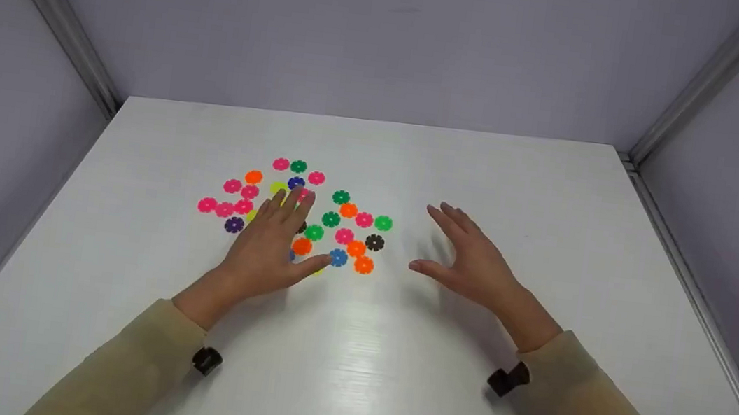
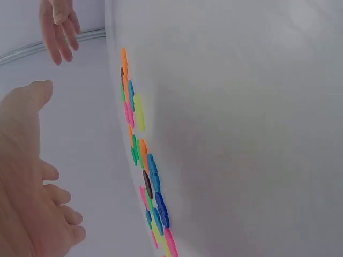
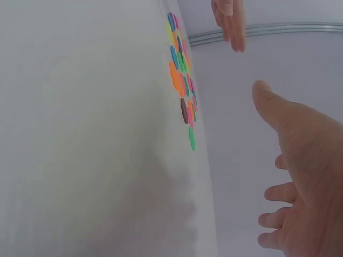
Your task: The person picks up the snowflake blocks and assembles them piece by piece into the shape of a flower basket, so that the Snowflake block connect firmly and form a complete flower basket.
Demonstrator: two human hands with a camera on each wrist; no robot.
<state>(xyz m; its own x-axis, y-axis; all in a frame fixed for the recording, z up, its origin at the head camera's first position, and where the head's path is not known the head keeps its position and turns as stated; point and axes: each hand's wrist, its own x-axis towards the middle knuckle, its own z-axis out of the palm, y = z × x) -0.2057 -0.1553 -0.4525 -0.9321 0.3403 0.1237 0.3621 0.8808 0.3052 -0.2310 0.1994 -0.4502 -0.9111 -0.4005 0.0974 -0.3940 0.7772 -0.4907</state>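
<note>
Many flat, notched flower-shaped plastic discs in pink, orange, green, blue, yellow and black lie loosely spread on the white table (image 1: 366,348). My left hand (image 1: 270,244) hovers over the middle of the spread with fingers extended and thumb apart, hiding some discs beneath it. In the left wrist view, space shows between that hand (image 2: 27,176) and the discs, among them a dark blue disc (image 2: 162,210). To the right of the spread, my right hand (image 1: 479,263) is held above the table, fingers stretched and holding nothing. Closest to it are a light green disc (image 1: 383,223) and a black disc (image 1: 374,242).
Grey panels stand around the table, with a back wall (image 1: 390,41) behind its far edge and metal posts (image 1: 708,87) at the corners. A dark band with a small device (image 1: 207,361) sits at the left sleeve, and another device (image 1: 508,378) at the right.
</note>
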